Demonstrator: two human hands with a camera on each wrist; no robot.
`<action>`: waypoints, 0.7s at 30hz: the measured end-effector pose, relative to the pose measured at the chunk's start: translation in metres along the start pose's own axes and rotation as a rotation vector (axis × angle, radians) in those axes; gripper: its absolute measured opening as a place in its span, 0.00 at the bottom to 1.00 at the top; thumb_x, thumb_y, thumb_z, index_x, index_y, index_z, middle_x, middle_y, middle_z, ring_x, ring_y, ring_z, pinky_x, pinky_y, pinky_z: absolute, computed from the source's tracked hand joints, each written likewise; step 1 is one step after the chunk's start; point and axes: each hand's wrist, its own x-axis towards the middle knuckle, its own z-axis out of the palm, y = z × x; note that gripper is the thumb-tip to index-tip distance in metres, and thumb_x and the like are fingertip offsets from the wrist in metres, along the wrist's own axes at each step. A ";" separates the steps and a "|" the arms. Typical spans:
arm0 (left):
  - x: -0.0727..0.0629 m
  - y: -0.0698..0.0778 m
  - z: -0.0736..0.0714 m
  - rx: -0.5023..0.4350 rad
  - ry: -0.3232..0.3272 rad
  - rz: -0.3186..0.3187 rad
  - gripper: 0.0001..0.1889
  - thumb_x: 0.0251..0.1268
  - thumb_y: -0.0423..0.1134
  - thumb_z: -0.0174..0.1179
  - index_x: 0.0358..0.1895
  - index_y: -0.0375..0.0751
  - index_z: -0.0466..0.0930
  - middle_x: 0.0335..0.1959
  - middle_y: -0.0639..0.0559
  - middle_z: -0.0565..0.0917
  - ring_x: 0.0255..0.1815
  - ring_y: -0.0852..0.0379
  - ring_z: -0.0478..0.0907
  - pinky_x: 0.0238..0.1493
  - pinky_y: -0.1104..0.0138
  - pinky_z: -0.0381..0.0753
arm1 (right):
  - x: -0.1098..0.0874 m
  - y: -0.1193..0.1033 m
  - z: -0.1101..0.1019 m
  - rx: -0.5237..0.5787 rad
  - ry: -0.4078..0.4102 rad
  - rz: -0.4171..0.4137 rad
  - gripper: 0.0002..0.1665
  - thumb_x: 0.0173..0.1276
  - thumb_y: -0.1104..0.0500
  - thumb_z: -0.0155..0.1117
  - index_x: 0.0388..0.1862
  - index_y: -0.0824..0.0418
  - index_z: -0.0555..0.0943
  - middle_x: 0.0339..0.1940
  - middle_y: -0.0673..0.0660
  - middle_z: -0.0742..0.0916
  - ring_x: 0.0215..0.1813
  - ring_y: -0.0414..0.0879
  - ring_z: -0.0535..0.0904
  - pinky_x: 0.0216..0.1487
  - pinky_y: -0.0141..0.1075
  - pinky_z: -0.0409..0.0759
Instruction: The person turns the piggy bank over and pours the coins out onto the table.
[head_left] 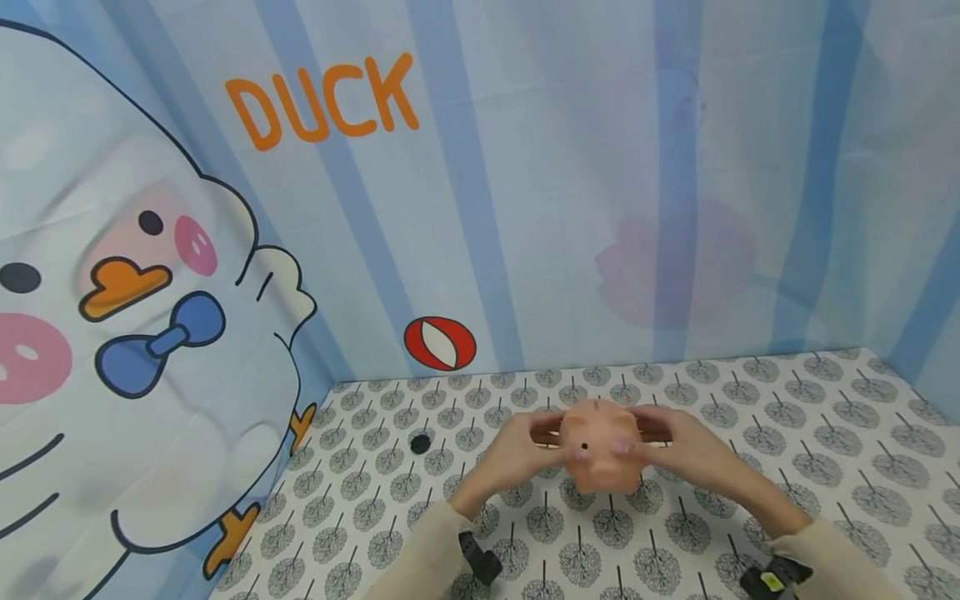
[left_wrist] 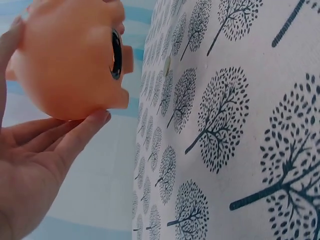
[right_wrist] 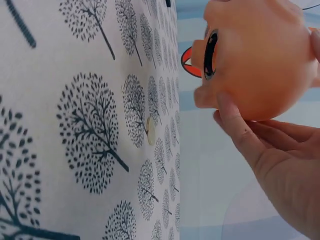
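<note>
Both hands grip an orange-pink piggy bank [head_left: 602, 442], its snout towards the head camera. On its left side is my left hand [head_left: 517, 450], fingers and thumb spread around the body. My right hand [head_left: 686, 450] grips the opposite side in the same way. Both wrist views show the piggy bank raised off the tabletop, with a dark round hole [left_wrist: 116, 54] in its underside between the stubby feet. Beneath it, a small pale gold coin [right_wrist: 151, 131] appears on the patterned cloth; the head view hides it behind the piggy bank.
A small black disc [head_left: 421, 444] lies on the tree-patterned tablecloth [head_left: 375, 508], left of the hands. Striped blue curtains [head_left: 525, 167] stand behind the table, and a duck-printed curtain [head_left: 187, 433] borders its left side.
</note>
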 end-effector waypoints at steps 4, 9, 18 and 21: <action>-0.005 0.000 0.001 -0.038 0.021 0.098 0.46 0.56 0.43 0.81 0.79 0.50 0.69 0.73 0.49 0.79 0.69 0.54 0.82 0.68 0.68 0.83 | -0.004 0.005 0.003 0.069 0.055 -0.090 0.52 0.63 0.49 0.81 0.81 0.62 0.66 0.76 0.68 0.77 0.72 0.67 0.78 0.63 0.44 0.89; -0.006 -0.001 0.004 -0.008 0.046 0.231 0.56 0.52 0.35 0.83 0.83 0.55 0.59 0.80 0.51 0.71 0.80 0.51 0.71 0.77 0.70 0.74 | -0.003 0.011 0.005 0.051 0.138 -0.220 0.59 0.54 0.51 0.87 0.82 0.55 0.66 0.79 0.64 0.75 0.75 0.47 0.78 0.65 0.33 0.86; -0.011 -0.005 0.009 0.141 0.071 0.362 0.55 0.54 0.33 0.81 0.84 0.45 0.56 0.80 0.47 0.70 0.81 0.50 0.70 0.77 0.69 0.75 | -0.006 0.015 0.008 0.017 0.149 -0.226 0.65 0.49 0.48 0.89 0.84 0.48 0.64 0.81 0.61 0.73 0.77 0.35 0.73 0.67 0.31 0.83; -0.012 -0.004 0.009 0.178 0.089 0.401 0.55 0.54 0.31 0.81 0.84 0.44 0.56 0.81 0.44 0.70 0.81 0.47 0.70 0.77 0.68 0.75 | -0.006 0.014 0.007 -0.008 0.160 -0.249 0.66 0.49 0.50 0.90 0.84 0.48 0.63 0.81 0.61 0.73 0.75 0.24 0.69 0.68 0.31 0.83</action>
